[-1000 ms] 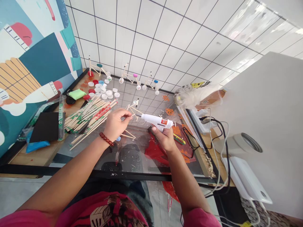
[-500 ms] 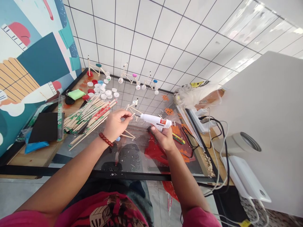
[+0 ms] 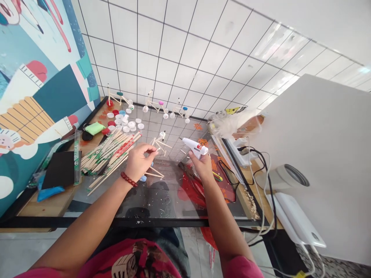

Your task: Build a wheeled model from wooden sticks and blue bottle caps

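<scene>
My left hand (image 3: 141, 159), with a beaded bracelet on the wrist, pinches a short wooden stick (image 3: 157, 149) by its end. Just beyond those fingertips a small stick frame (image 3: 164, 145) with a white cap stands over the glass tabletop; whether it joins the pinched stick I cannot tell. My right hand (image 3: 202, 166) is wrapped round the handle of a white hot glue gun (image 3: 193, 146). Its nozzle points left and is apart from the sticks. Below my left hand lie two joined sticks (image 3: 155, 172) beside a blue cap (image 3: 143, 178).
A pile of wooden sticks (image 3: 111, 152) lies left, with bottle caps (image 3: 125, 120) behind it. Several stick-and-cap bicycle models (image 3: 153, 103) stand along the back wall. On the right are a plastic bag (image 3: 224, 125), a yellow cutter (image 3: 217, 176), cables (image 3: 265, 173) and a power strip (image 3: 246, 156).
The glue gun has drawn away from the sticks at my left fingertips, and its nozzle is tilted up more. My left hand keeps its pinch. The camera view has shifted slightly.
</scene>
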A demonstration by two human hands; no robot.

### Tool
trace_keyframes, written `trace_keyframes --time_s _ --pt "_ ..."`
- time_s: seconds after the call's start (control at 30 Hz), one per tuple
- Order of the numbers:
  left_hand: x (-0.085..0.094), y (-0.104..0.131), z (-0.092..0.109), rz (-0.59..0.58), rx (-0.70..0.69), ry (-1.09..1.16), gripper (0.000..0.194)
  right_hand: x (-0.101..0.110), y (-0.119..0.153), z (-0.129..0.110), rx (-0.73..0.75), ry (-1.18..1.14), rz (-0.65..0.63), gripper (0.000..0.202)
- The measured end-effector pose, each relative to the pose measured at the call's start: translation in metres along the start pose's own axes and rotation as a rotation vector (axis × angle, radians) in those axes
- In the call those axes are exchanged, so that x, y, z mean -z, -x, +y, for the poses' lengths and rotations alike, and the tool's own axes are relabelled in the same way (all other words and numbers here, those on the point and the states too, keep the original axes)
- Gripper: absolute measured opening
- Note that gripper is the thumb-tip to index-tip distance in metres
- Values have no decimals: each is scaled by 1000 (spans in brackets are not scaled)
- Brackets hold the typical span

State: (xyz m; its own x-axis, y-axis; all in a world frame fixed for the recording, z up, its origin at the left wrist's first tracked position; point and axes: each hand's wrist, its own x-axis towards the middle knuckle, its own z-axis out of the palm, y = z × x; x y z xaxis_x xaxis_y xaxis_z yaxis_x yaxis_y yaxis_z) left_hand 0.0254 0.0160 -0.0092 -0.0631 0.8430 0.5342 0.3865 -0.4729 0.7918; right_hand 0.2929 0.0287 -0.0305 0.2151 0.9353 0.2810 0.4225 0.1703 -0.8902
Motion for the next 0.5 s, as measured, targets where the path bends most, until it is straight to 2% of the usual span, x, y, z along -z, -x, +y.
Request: trace_keyframes --time_s 0.13,0.27,0.4,0.5 --pt "0 0 -3 -8 23 14 5 16 -43 29 -189 112 3 34" --pt "-1 0 -4 0 33 16 7 22 -77 50 -238 248 67 33" --pt "-2 0 -3 0 36 26 9 17 -95 52 -241 328 80 29" --pt "-3 0 0 -4 39 51 8 22 -99 45 -210 378 51 28"
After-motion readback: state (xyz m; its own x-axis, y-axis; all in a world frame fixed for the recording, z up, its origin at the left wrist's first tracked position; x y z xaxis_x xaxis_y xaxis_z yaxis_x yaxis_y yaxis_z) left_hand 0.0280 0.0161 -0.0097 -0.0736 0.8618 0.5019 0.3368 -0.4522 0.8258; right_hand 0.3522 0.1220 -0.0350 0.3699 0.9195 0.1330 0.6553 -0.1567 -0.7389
